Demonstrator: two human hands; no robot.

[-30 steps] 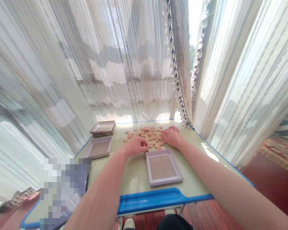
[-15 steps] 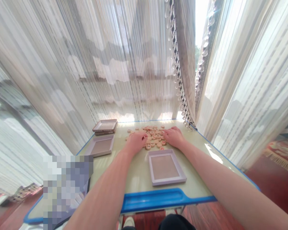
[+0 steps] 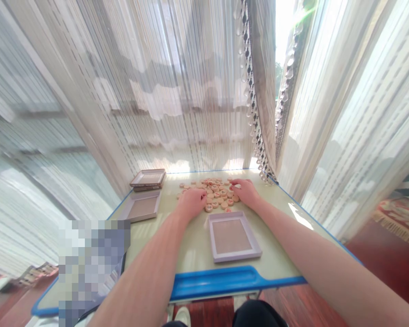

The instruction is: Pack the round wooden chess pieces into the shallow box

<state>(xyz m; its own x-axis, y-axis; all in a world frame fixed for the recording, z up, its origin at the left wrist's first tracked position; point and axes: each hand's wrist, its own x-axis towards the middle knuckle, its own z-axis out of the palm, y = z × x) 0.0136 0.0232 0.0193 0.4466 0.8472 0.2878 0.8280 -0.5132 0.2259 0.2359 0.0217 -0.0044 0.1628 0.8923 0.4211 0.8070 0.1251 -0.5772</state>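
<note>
Though loosely curled, both hands (image 3: 192, 203) (image 3: 247, 192) at discs (image 3: 217, 195)

Discs (image 3: 217, 194) behind tray (image 3: 232, 237); box stack (image 3: 147, 185) left

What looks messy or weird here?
The round pieces lie jumbled around the left hand and right hand, in no neat rows. A blocky blur hides part of the lower left. Nothing visible looks broken.
</note>
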